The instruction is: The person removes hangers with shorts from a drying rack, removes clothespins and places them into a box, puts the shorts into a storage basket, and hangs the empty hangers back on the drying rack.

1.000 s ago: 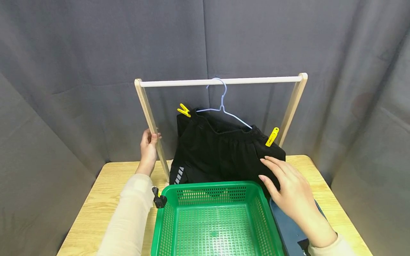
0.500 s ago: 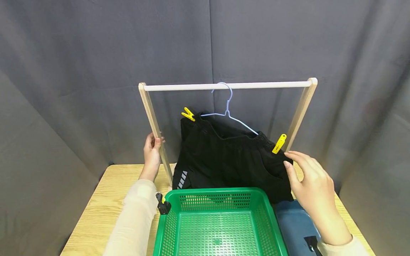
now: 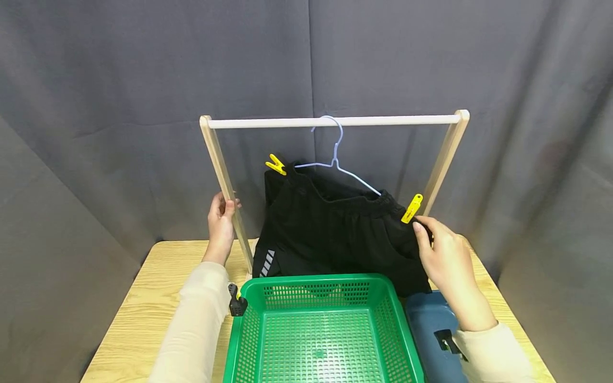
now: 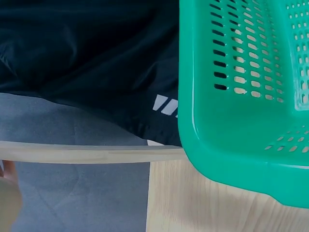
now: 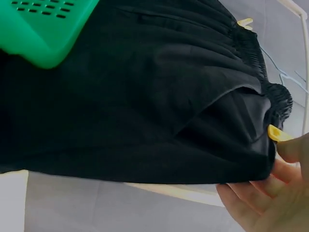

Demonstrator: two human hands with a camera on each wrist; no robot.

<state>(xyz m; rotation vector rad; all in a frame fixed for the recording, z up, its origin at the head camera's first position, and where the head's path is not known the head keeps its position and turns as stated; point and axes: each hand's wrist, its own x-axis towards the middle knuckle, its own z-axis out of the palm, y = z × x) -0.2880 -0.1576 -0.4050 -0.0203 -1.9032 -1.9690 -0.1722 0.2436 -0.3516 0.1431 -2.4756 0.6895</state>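
Black shorts with grey slanted stripes hang from a light blue hanger on a wooden rack. Their waistband slopes down to the right. One yellow clothespin sits at the left end of the waist, another yellow clothespin at the right. My left hand grips the rack's left post. With the thumb in front and fingers behind, my right hand holds the right corner of the shorts just below the clothespin; in the right wrist view the fingers partly disappear behind the black cloth.
A green plastic basket stands in front of the shorts, hiding their lower edge. Right of it lies a blue tray, partly under my right arm. All rest on a wooden table, with a grey curtain behind.
My right hand has moved from in front of the shorts out to their right edge, then up to the corner by the clothespin, and taken hold. The left hand keeps its grip on the post.
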